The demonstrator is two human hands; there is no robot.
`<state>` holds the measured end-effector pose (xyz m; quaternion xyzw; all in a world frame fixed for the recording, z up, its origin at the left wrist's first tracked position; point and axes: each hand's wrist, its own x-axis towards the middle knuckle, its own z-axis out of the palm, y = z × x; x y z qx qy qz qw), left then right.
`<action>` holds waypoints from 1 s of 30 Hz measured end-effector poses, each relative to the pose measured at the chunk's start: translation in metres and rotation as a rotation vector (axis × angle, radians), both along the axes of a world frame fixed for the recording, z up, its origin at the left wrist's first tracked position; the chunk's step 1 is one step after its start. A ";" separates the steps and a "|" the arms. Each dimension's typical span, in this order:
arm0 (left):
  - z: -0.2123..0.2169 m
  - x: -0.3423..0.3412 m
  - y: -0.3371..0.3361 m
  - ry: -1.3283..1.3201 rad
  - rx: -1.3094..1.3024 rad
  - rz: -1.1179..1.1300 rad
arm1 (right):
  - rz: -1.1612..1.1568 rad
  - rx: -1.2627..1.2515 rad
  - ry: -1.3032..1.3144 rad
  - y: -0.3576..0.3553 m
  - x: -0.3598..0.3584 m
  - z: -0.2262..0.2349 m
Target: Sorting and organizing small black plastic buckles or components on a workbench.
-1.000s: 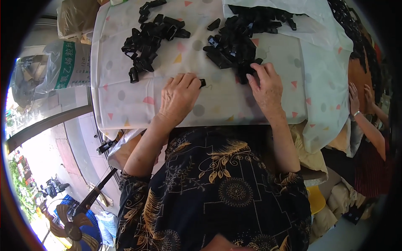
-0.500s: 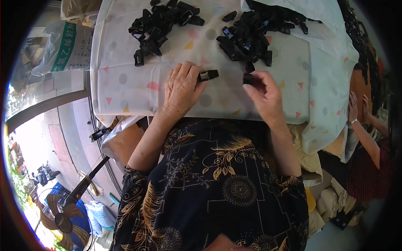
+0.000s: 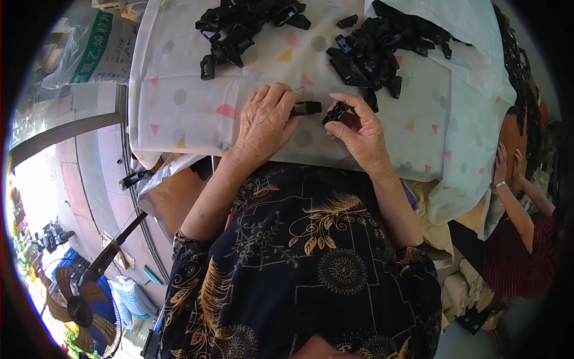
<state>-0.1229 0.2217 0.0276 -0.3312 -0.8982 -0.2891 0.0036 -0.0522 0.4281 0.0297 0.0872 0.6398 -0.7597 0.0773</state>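
Note:
My left hand [image 3: 267, 122] is closed on a small black plastic part [image 3: 307, 108], whose dark end points to the right beyond my fingers. Facing it, my right hand [image 3: 362, 133] pinches a second black plastic piece [image 3: 336, 112] between thumb and forefinger, its ribbed or hollow side showing. A short gap separates the two pieces. Both hands are over the near part of the table. Beyond my left hand lies a heap of black plastic parts [image 3: 230, 37]; beyond my right hand lies another heap of black parts [image 3: 365, 57].
A pale cover with coloured shapes [image 3: 197, 119] is spread over the table. Clear plastic sheeting [image 3: 478, 78] drapes the right side. At far right, another person's hands [image 3: 502, 164] rest against a brown surface. A fan [image 3: 81, 311] stands at lower left.
My right hand has come left from near the right heap, bringing its black piece toward the one in my left hand. The view has shifted slightly.

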 end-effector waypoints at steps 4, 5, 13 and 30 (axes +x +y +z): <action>-0.002 0.001 -0.001 -0.005 0.032 -0.024 | 0.155 0.588 0.225 0.016 0.000 -0.003; -0.003 0.001 -0.001 -0.010 0.031 -0.029 | 0.232 0.815 0.330 0.018 0.000 -0.003; -0.005 0.003 -0.001 0.001 0.070 0.009 | 0.062 0.947 0.437 0.007 -0.002 -0.004; -0.003 -0.002 -0.009 -0.032 0.027 -0.009 | 0.162 0.855 0.385 0.012 -0.008 -0.004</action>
